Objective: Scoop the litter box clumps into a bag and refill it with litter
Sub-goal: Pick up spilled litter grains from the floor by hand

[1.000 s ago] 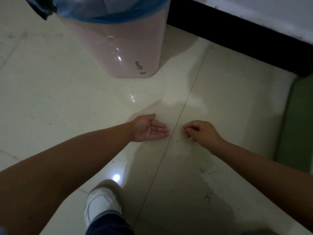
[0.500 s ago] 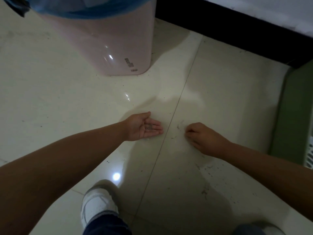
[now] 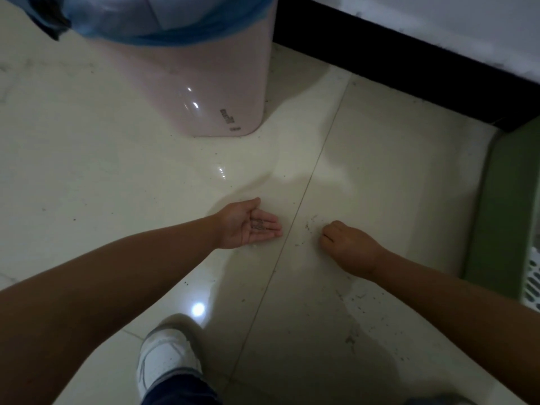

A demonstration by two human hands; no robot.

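Litter grains [image 3: 258, 224]: a small dark pinch sits in the cupped palm — more lie loose on the tile [image 3: 380, 141], in a patch just left of the right knuckles [image 3: 309, 226] and in a wider spray [image 3: 359, 305] nearer the feet.
Left hand [image 3: 248, 225]: palm up, fingers spread and flat, low over the floor, serving as a tray; nothing gripped.
Right hand [image 3: 347, 247]: knuckles up, fingers curled under at the floor beside the seam [image 3: 295, 211]; looks like a pinch or sweep at the grains, though I can't tell whether anything is caught between the fingertips.
Bin [image 3: 204, 92]: pink, blue bag [image 3: 181, 33] over its rim, standing well beyond the hands.
Litter box: likely the green edge [image 3: 502, 206] with white lattice [image 3: 533, 279] at far right, mostly out of view.
Stage: floor tidy-up of stray grains, by the look of it.
Risk one: the flat palm has no walls — a tilt on the way up to the bin and the grains roll straight back down.
Risk two: a careless sweep could push grains into the seam or scatter them wider.
Risk three: the white shoe [image 3: 166, 355] stands close to the spray; a shuffle would grind and spread it.
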